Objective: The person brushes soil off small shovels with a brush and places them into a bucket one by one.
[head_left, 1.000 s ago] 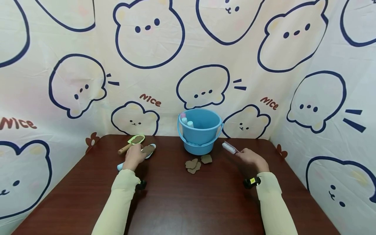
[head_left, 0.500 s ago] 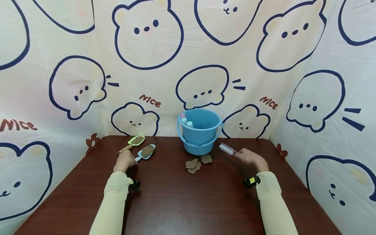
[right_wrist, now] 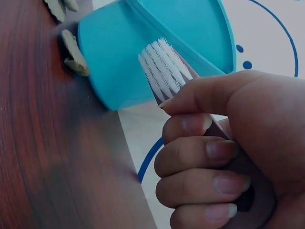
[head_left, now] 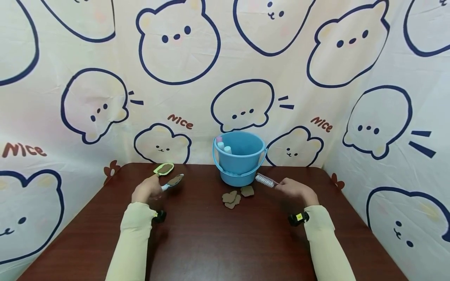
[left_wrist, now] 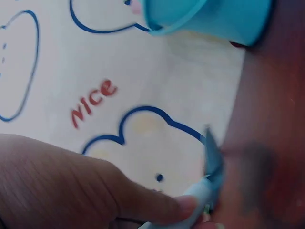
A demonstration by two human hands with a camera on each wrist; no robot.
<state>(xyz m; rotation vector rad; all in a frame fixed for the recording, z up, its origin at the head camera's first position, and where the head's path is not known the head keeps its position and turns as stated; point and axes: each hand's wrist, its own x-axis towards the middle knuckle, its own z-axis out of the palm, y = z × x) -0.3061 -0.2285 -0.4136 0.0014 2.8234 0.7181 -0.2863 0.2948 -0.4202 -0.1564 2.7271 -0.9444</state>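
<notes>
My left hand (head_left: 145,190) grips the handle of a light blue toy shovel (head_left: 165,187), tilted close over the table. A brown piece lies in its scoop. In the left wrist view the thumb presses along the shovel's pale handle (left_wrist: 199,192), and the scoop is seen edge-on. My right hand (head_left: 297,190) grips a brush with white bristles (head_left: 265,180) beside the blue bucket (head_left: 242,159). The right wrist view shows several fingers curled round the brush handle, with the bristles (right_wrist: 164,67) overlapping the bucket there.
A green-rimmed shovel (head_left: 155,171) with a brown piece in it lies just beyond my left hand. Flat brown pieces (head_left: 230,197) lie in front of the bucket, with another piece (head_left: 247,191) beside them. Light blue and pink handle ends (head_left: 220,145) stick up inside the bucket.
My left hand moves back and left to the blue shovel's handle, then its scoop tilts upward. My right hand shifts the brush slightly left, toward the bucket.
</notes>
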